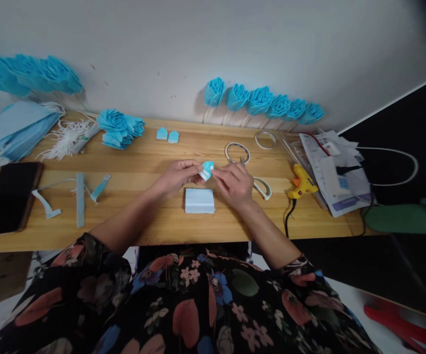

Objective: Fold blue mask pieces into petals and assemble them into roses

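Okay so both hands are on one little blue-and-white piece [208, 167], held over the worktop [150, 221] just past a neat pale stack [199, 200]. The left hand [183, 175] has its grip pinching one side, thumb on top, and the right hand [235, 182] has its own grip pinched on the opposite edge, so neither is spread. If it were me, I'd let the left pinch be the anchor and the right do the fussy bits, squaring up the edges before pressing any crease hard. Stuff this thin probably springs back, and a strong tug would likely skew the layers, so go light. Texture-wise, the piece looks like soft, matte sheet, blue with white bands, though I can't make out every fold under the fingers. The two small pointed tabs [167, 135] farther back are flat and house-shaped with white lower edges, handy for comparing the outline. The stack is a crisp, layered rectangle, while the blue flowers [260, 101] leaning on the wall [142, 49] are all ruffled, papery-looking petals on thin pale sticks [226, 118].
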Demonstrator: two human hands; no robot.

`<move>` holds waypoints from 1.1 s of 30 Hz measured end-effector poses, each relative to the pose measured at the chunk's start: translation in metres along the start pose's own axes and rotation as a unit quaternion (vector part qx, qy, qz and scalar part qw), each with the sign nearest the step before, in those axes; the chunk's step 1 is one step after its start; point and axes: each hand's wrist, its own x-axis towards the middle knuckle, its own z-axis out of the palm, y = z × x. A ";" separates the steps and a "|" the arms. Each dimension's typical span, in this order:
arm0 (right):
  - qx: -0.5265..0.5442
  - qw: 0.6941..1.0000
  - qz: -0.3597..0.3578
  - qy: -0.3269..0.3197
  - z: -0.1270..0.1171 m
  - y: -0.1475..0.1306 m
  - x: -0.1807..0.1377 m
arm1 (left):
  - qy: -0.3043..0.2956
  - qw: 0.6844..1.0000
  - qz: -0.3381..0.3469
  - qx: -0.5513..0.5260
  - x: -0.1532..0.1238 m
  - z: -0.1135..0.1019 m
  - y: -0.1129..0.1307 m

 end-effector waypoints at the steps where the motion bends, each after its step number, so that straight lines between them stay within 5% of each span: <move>1: 0.001 1.000 0.003 -0.004 0.000 0.000 0.000 | -0.004 1.000 0.001 -0.007 0.000 0.000 -0.001; 11: 0.055 0.997 0.033 -0.036 0.000 -0.001 0.001 | 0.004 1.000 -0.008 -0.027 -0.001 0.001 0.003; 14: 0.127 0.985 0.114 -0.028 -0.002 -0.003 0.004 | 0.023 0.999 -0.006 -0.022 0.000 0.000 0.003; 19: 0.318 0.877 0.357 -0.044 0.000 -0.001 0.013 | 0.059 0.998 0.014 -0.002 0.002 -0.003 0.002; 25: 0.444 0.789 0.414 -0.091 0.005 -0.002 0.029 | 0.067 0.998 0.020 -0.011 0.001 -0.003 0.003; 33: 0.434 0.808 0.387 -0.093 0.020 0.005 0.037 | 0.089 0.994 0.059 0.014 0.003 -0.002 0.004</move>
